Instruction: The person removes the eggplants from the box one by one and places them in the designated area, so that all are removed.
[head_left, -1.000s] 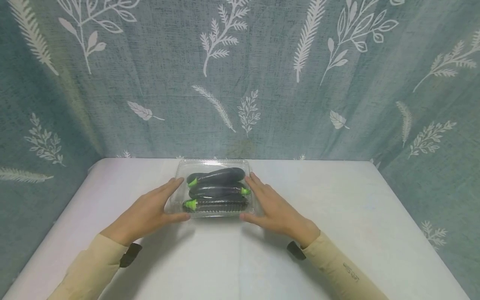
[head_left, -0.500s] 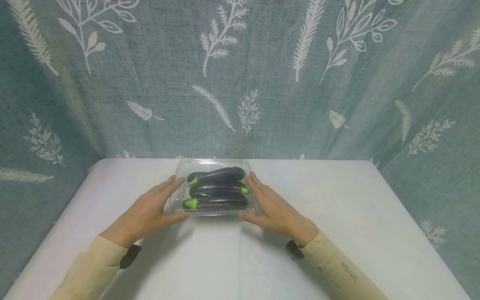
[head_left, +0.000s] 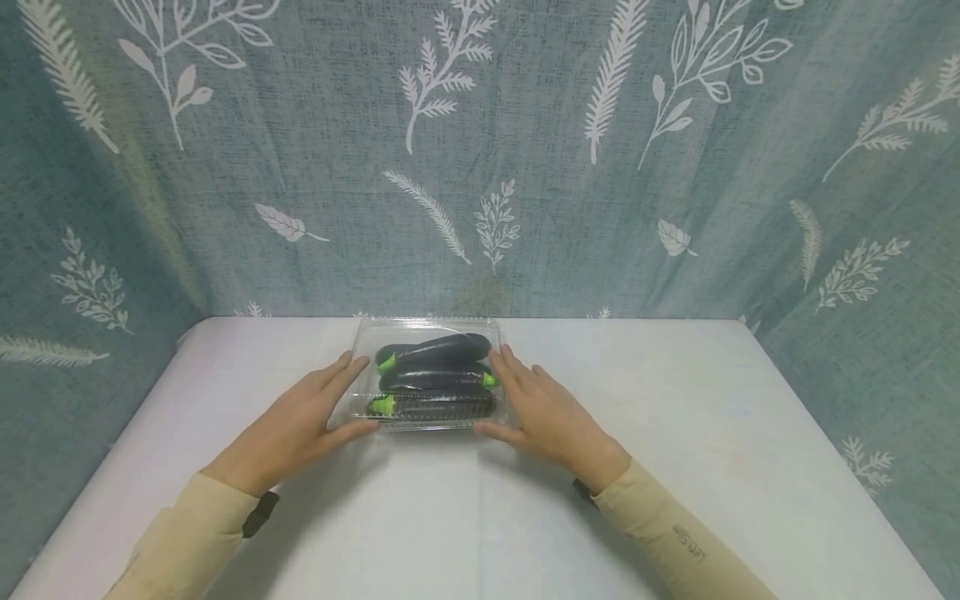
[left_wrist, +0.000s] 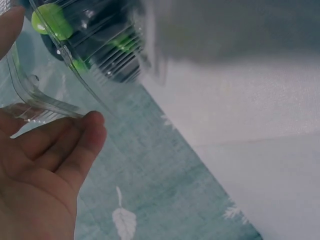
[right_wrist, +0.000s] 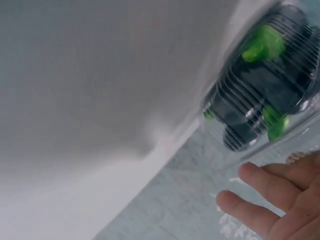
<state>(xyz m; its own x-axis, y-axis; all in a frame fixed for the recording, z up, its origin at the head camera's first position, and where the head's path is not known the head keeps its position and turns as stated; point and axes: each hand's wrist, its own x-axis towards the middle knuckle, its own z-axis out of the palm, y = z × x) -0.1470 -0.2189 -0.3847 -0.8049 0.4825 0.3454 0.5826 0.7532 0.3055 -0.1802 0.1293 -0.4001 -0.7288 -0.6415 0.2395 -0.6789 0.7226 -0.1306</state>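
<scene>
A clear plastic clamshell container (head_left: 427,427) stands at the table's far edge with several dark eggplants (head_left: 435,380) inside; their green stem ends show. My left hand (head_left: 288,429) grips its left side, thumb at the front edge and fingers along the side. In the left wrist view, those fingertips (left_wrist: 95,120) meet the clear rim (left_wrist: 75,75). On the opposite side my right hand (head_left: 562,425) holds the container the same way. Two right fingertips (right_wrist: 229,200) extend past the plastic in the right wrist view. Whether the lid is fastened, I cannot tell.
A white-covered table (head_left: 675,400) spreads beneath the hands. Behind it and at both sides hangs a blue-green curtain (head_left: 337,192) with white leaf prints. Dark bands (head_left: 261,514) show at the beige sleeves (head_left: 187,525).
Both hands stay around the container. The right hand and its thumb have shifted slightly left, and the container's front edge sits a touch higher in the head view.
</scene>
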